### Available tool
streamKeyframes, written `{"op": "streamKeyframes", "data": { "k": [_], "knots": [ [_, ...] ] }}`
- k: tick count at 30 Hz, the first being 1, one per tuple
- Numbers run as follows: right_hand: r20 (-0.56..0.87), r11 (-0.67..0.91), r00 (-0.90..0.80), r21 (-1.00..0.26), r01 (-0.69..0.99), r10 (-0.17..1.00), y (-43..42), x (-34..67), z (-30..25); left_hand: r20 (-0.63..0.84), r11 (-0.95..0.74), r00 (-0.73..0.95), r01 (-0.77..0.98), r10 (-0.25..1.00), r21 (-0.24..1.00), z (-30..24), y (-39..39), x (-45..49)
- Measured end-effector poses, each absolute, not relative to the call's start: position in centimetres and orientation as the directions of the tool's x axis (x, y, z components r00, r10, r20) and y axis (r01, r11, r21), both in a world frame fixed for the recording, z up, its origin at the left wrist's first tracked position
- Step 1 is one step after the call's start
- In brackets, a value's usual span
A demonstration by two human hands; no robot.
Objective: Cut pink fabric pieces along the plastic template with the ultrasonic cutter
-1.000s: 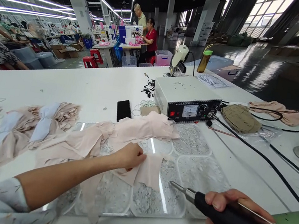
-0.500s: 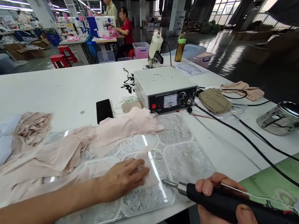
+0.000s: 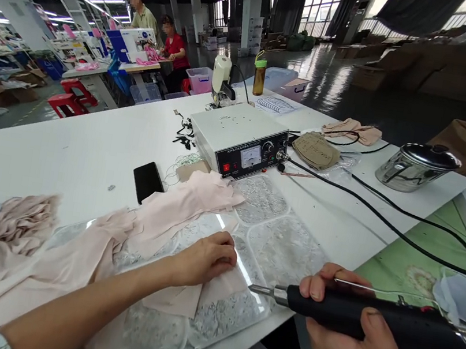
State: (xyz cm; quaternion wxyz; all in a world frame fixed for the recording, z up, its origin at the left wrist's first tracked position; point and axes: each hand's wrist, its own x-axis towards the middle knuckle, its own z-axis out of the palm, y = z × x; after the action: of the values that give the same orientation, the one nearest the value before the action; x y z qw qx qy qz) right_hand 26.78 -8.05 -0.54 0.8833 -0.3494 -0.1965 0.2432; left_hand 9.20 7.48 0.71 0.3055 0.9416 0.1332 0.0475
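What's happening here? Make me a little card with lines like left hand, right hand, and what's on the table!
Left hand: left hand rests, fingers curled, on a pink cloth piece
Right hand: right hand grips a black tool, its metal tip pointing at the cloth
Under the cloth: clear plate on the white table
Behind: white box with a dial, black phone
Right side: shiny metal pot with its lid on
Far off: two people at another table

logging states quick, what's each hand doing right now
Left hand: curled on the pink fabric; grip cannot be told.
Right hand: closed around the black tool.
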Motion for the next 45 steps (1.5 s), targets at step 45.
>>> {"op": "streamKeyframes", "data": {
  "k": [45],
  "knots": [
    [0.161,0.516,0.798,-0.832,-0.207,0.580,-9.4,25.5,-0.2,0.147,-0.918,0.954,-0.291,-0.260,0.267,0.4,8.0,8.4]
  ]
}}
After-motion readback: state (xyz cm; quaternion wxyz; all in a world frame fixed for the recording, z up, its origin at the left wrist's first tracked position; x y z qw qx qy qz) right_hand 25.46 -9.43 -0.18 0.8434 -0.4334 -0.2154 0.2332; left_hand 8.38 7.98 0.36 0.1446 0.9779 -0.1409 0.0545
